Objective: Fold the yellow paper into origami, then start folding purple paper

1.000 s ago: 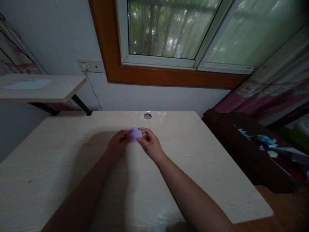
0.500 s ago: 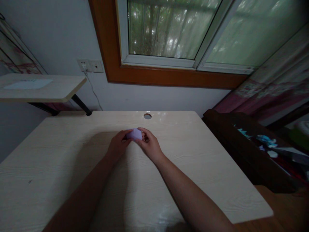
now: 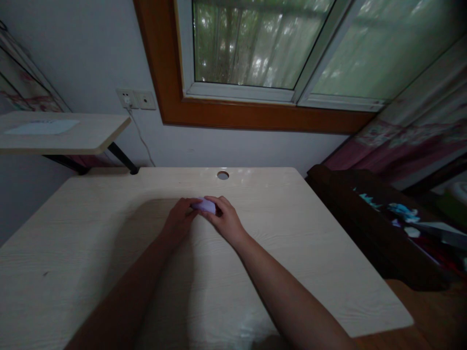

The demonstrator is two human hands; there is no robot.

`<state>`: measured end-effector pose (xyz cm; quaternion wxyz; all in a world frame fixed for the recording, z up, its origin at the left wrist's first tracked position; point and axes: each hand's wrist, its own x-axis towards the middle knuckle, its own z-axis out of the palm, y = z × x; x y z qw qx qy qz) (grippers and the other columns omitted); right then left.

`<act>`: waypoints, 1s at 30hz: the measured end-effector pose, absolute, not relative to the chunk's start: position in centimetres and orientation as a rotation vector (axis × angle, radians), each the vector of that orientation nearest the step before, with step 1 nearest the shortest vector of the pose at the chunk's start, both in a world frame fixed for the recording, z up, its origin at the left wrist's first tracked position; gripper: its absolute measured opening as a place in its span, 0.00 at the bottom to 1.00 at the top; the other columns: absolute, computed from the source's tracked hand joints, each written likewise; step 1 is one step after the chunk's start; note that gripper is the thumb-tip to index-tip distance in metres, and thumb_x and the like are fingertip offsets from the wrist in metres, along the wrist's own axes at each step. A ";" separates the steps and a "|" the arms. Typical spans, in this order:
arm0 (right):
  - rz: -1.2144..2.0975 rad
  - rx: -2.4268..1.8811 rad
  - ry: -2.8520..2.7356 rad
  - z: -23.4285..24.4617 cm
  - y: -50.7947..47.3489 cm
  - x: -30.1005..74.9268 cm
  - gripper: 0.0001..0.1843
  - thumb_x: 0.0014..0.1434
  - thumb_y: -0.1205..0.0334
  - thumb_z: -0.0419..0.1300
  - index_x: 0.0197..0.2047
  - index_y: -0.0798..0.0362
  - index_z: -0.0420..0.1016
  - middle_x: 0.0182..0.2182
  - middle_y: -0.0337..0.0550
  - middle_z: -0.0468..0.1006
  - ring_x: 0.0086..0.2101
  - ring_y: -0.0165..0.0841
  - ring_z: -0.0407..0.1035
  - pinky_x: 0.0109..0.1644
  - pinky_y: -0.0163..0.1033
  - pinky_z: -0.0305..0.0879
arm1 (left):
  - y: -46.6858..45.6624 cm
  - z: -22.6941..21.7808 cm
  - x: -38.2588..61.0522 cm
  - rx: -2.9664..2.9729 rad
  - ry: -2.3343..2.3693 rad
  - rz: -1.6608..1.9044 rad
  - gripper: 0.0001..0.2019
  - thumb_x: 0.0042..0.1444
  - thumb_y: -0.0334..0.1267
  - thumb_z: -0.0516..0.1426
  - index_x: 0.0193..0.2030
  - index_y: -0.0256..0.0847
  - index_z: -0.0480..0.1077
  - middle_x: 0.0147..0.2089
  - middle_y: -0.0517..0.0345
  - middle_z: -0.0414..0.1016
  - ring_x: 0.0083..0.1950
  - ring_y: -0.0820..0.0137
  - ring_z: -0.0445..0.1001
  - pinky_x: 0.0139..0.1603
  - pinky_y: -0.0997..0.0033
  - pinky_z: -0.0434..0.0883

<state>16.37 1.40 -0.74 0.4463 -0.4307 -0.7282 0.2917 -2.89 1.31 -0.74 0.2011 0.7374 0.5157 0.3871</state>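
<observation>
A small pale purple piece of paper (image 3: 205, 206) sits low on the light wooden table (image 3: 109, 233), between my two hands. My left hand (image 3: 179, 218) pinches its left side with closed fingers. My right hand (image 3: 225, 218) curls over its right side and top, fingers pressed down on it. Only a thin strip of the paper shows between the fingers; the remainder is hidden under them.
A round cable hole (image 3: 223, 175) lies in the table near its far edge. A side shelf (image 3: 73, 133) with a white sheet stands at the left. A wall socket (image 3: 135, 99) with a cord is behind. A dark wooden bed frame (image 3: 365, 218) borders the right.
The purple paper has gone from a wider flat sheet to a smaller, lower shape. My right fingers have closed down over its top; both hands stay in the same spot.
</observation>
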 end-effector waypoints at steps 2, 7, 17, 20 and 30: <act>0.732 -1.057 -1.767 -0.8 1.4 16.3 0.22 0.57 0.57 0.67 0.56 0.44 0.74 0.39 0.43 0.70 0.36 0.33 0.67 0.38 0.38 0.66 | 1.3 -0.6 -2.7 1.977 1.449 1.078 0.12 0.58 0.36 0.57 0.50 0.44 0.71 0.49 0.54 0.75 0.49 0.64 0.75 0.54 0.58 0.72; 0.736 -1.003 -1.684 -0.6 1.3 16.1 0.22 0.54 0.58 0.69 0.53 0.42 0.75 0.56 0.48 0.64 0.51 0.38 0.66 0.47 0.41 0.70 | 1.2 -0.5 -2.5 1.824 1.362 1.090 0.13 0.57 0.35 0.56 0.50 0.43 0.68 0.49 0.54 0.74 0.48 0.65 0.76 0.52 0.58 0.73; 0.917 -1.033 -1.552 -0.7 1.6 16.3 0.23 0.54 0.59 0.67 0.54 0.46 0.72 0.48 0.45 0.72 0.39 0.32 0.70 0.45 0.39 0.70 | 1.3 -0.8 -2.4 1.714 1.257 1.166 0.26 0.58 0.36 0.57 0.63 0.44 0.59 0.43 0.56 0.73 0.44 0.68 0.75 0.47 0.64 0.73; 1.018 -1.019 -1.443 -1.0 1.8 16.3 0.24 0.53 0.60 0.67 0.54 0.47 0.71 0.41 0.42 0.74 0.32 0.29 0.67 0.40 0.37 0.69 | 1.3 -0.9 -2.5 1.716 1.255 1.172 0.27 0.59 0.38 0.57 0.64 0.43 0.58 0.39 0.58 0.72 0.40 0.69 0.74 0.43 0.67 0.72; 1.064 -0.991 -1.324 -0.6 1.6 16.6 0.18 0.57 0.56 0.63 0.51 0.47 0.74 0.33 0.37 0.73 0.31 0.30 0.67 0.39 0.36 0.65 | 0.7 0.4 -2.5 1.795 1.342 1.192 0.17 0.65 0.42 0.51 0.58 0.45 0.65 0.37 0.60 0.73 0.36 0.71 0.73 0.40 0.71 0.70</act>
